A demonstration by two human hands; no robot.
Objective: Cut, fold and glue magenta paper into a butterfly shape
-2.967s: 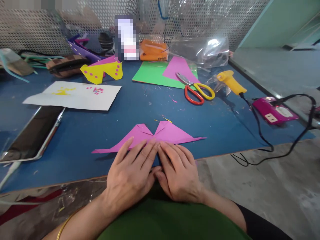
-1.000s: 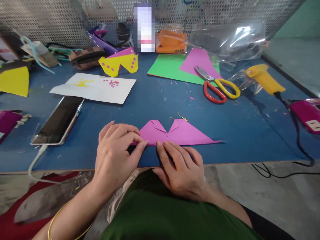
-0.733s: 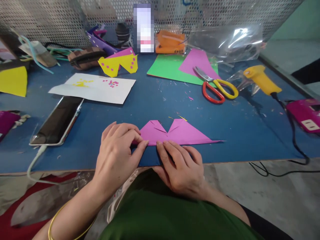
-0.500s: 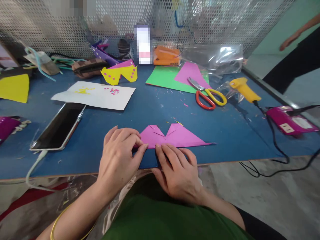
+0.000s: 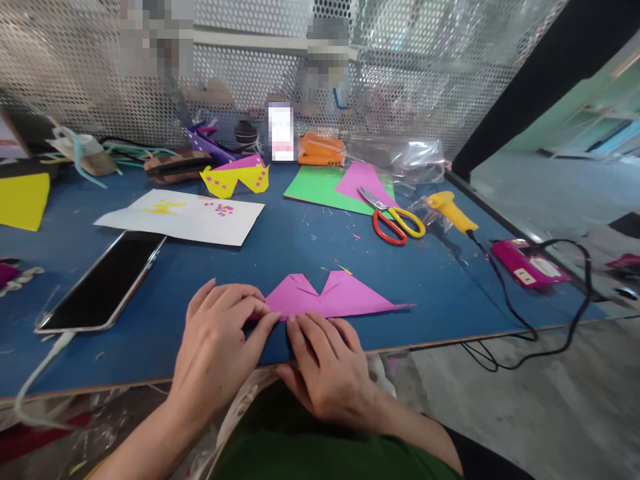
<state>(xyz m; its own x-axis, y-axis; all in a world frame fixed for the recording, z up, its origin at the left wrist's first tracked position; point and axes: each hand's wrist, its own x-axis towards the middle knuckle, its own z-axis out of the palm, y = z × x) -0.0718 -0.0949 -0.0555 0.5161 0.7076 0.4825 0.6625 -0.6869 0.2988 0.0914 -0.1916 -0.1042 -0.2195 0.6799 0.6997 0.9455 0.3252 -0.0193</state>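
Observation:
A folded sheet of purple paper (image 5: pixel 345 300) lies near the table's front edge, with two flat-topped peaks and a notch between them. My left hand (image 5: pixel 217 343) grips its left end, thumb and forefinger close together at the lower edge. That end of the paper is hidden under the fingers. Beside it, my right hand (image 5: pixel 333 373) rests its outstretched fingertips on the paper's lower edge, the thumb below the table edge. The paper's right end tapers to a thin point. Small yellow scraps (image 5: pixel 344 269) show at the right peak.
Scissors (image 5: pixel 393 217) lie partly on green paper (image 5: pixel 313 187) and a purple piece. A yellow glue gun (image 5: pixel 453 210) and its cord are to the right. White paper (image 5: pixel 215 227) partly covers a phone (image 5: pixel 103 283) at left. Behind it stands a yellow dotted paper shape (image 5: pixel 235 180).
My view has tilted up and turned right, so the table appears lower and further left. The person at the right has left the view. Both hands stay on the purple paper.

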